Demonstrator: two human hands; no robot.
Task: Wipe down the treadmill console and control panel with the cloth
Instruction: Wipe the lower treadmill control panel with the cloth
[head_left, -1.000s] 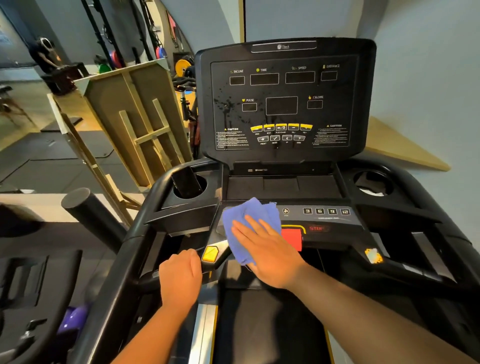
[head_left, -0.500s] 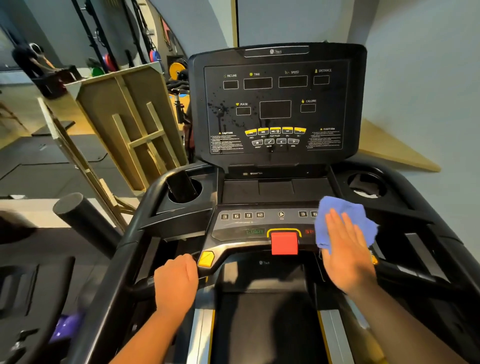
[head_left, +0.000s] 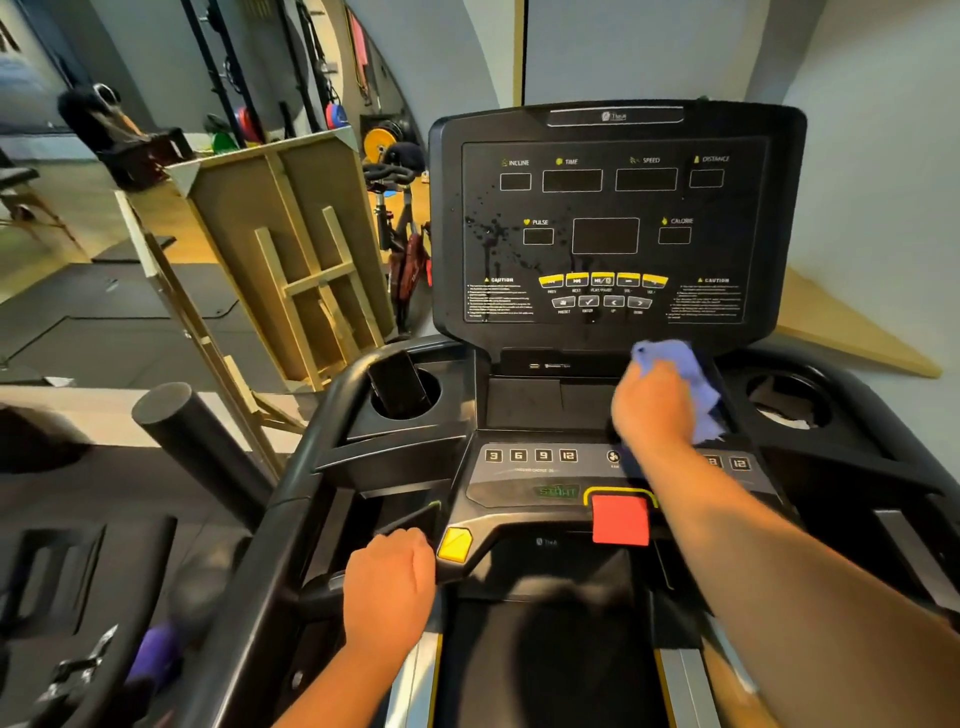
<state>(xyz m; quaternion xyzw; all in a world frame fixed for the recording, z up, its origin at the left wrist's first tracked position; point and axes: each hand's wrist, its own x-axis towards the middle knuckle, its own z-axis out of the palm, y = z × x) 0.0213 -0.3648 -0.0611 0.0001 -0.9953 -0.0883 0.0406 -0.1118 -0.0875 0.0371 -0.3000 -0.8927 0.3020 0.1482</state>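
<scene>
The black treadmill console stands upright ahead, with dark droplet marks on its left side. Below it lies the grey control panel with number keys and a red stop button. My right hand presses a blue cloth onto the recessed shelf between console and panel, at its right end. My left hand is closed around the left handlebar, next to a yellow button.
Cup holders sit on both sides; the left one holds a dark object, the right one is open. A wooden frame leans at the left, with an exercise bike behind it. A black padded bar juts out at the left.
My right hand carried the cloth from the panel's left side across to the right, then up onto the shelf under the console. My left hand stayed on the handlebar.
</scene>
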